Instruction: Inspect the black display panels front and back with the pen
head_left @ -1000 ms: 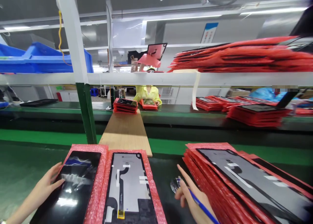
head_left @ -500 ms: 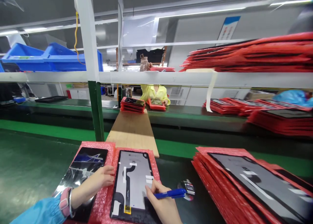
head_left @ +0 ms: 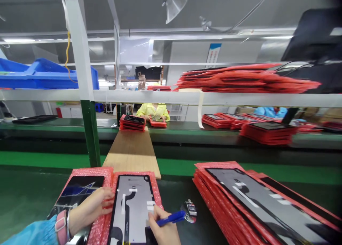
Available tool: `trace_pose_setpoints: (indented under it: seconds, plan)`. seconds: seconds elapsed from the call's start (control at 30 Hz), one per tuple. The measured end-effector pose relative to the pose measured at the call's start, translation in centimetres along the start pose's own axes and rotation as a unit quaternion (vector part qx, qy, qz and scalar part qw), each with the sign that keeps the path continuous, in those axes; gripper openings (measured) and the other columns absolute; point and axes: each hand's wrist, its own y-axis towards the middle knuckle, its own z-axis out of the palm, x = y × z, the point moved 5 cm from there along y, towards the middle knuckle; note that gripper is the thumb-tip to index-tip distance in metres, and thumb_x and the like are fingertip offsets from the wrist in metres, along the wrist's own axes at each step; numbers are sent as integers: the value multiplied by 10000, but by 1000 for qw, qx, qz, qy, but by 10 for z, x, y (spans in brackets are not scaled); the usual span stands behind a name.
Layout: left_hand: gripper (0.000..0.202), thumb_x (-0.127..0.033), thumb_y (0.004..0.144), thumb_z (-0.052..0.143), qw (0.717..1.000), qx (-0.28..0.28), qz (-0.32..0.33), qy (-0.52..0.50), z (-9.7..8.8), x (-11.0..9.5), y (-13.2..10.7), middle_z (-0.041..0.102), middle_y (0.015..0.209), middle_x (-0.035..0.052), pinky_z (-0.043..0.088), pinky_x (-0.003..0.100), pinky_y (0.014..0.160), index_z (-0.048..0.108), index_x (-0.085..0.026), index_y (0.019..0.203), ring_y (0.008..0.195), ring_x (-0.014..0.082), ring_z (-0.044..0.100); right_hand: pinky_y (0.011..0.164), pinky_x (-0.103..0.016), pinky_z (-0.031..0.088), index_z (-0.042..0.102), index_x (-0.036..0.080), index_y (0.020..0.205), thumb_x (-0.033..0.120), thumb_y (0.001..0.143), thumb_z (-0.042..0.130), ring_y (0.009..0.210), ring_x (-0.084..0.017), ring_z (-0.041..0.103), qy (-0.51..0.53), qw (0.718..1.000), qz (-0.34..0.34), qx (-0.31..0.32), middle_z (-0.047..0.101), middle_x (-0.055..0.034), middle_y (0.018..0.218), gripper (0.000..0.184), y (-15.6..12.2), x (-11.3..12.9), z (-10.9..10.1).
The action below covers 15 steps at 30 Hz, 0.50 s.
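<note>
In front of me a tablet screen panel (head_left: 139, 206) lies with its grey back up, with white tape strips and a dark flex cable. Red bubble wrap (head_left: 157, 193) lies under it. My right hand (head_left: 165, 230) grips a blue pen (head_left: 171, 218), its fingertips over the panel's right side near the tape; the pen's tip is hidden. My left hand (head_left: 92, 206) holds nothing, its fingers apart and slightly bent over the wrap at the panel's left edge. Beneath its wrist is a glossy black screen (head_left: 80, 188) on another red wrap.
A stack of wrapped panels (head_left: 235, 202) stands on the right. Between it and my right hand sits a small metallic object (head_left: 189, 210). A wooden board (head_left: 132, 152) spans toward the far bench, where a person in yellow (head_left: 153, 110) sits. A green post (head_left: 91, 134) rises at left.
My view has swung right and tilted up, so everything sits further left in it. Both hands stay close to their earlier places on the panel, the pen still in my right hand.
</note>
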Motion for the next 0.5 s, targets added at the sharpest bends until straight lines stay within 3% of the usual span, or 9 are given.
trace_pose_setpoints:
  seconds: [0.1,0.2,0.3,0.4,0.5]
  plan:
    - [274,-185,553,750,1000,-6,-2,3,7,-5,3,595,575,-63,424,243,602,497,-213,655,560,121,578,477,-256,323,324,255,525,532,755,588,434,-112,325,73,997,34,-22,320,79,453,446,3,-3,-1]
    - [260,-207,531,792,999,47,5,5,27,-7,6,667,616,-3,439,268,587,571,-186,666,586,163,620,455,-243,330,337,251,533,682,715,593,387,-90,295,138,988,65,-17,313,97,399,533,5,-4,2]
    - [196,-116,503,754,996,87,23,2,48,-5,9,676,573,39,456,284,582,617,-145,640,547,179,621,386,-217,269,504,207,606,734,684,598,332,-77,302,176,981,86,4,452,58,364,541,6,-1,0]
    - [125,-83,532,679,995,79,58,-11,57,-11,8,647,503,24,435,267,525,621,-134,629,476,159,592,351,-212,288,673,127,908,723,773,509,305,-108,412,194,977,91,1,565,5,386,633,8,9,-18]
    - [257,-91,575,670,989,86,111,-33,58,-30,-5,737,684,54,478,268,585,673,-119,830,600,185,664,400,-232,400,701,134,879,651,790,573,373,-134,521,205,976,60,-36,611,-11,430,540,17,29,-51]
